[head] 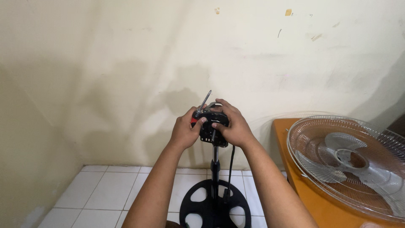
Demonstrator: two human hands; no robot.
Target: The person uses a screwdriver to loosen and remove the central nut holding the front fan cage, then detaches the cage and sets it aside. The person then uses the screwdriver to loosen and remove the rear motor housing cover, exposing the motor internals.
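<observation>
Both my hands are up at the top of a black stand fan pole (pixel 215 162). My left hand (pixel 184 130) grips a screwdriver (pixel 202 105) with a red and black handle, its metal shaft pointing up and to the right. My right hand (pixel 233 124) wraps around the black fan motor head (pixel 209 126) from the right side, thumb on its front. The screwdriver handle rests against the left of the motor head. A black cord (pixel 231 169) hangs down beside the pole.
The fan's round black base (pixel 192 211) stands on white floor tiles below. At the right, a wire fan guard with clear blades (pixel 350 162) lies on an orange table (pixel 314 198). A stained cream wall stands close behind.
</observation>
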